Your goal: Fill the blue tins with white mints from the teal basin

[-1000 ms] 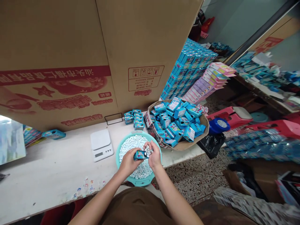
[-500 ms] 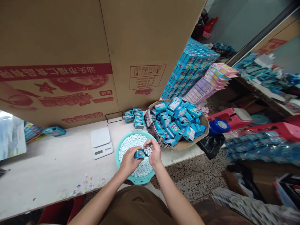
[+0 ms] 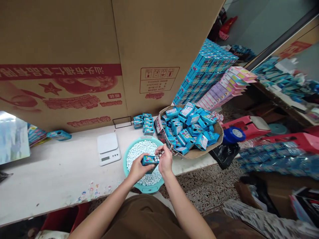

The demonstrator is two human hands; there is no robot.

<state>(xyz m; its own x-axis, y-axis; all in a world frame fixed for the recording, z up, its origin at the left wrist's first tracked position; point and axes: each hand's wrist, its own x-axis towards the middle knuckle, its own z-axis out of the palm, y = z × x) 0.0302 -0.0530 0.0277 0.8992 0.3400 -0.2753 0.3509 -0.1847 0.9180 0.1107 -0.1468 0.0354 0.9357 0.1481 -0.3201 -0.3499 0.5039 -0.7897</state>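
A plain brown fabric top [image 3: 142,217] covers the person's torso just below the front edge of the white workbench [image 3: 50,186]; both forearms [image 3: 107,209] and both hands [image 3: 137,169] are bare; no sleeve reaches them.

Over a teal basin [image 3: 126,166] heaped with white mints [image 3: 139,159], the left hand [image 3: 138,171] grips a small blue tin [image 3: 150,160], and the right hand [image 3: 164,159] pinches a few mints at the tin's end (too small to count). Left of the basin, a white digital scale [image 3: 108,149] sits on the desk [image 3: 62,169]. Behind the basin stand short stacks of blue boxes [image 3: 147,122]. Just right of it, a torn cardboard tray [image 3: 196,155] holds a loose pile of blue cartons [image 3: 189,127], and farther right a black plastic bag [image 3: 224,154] hangs.
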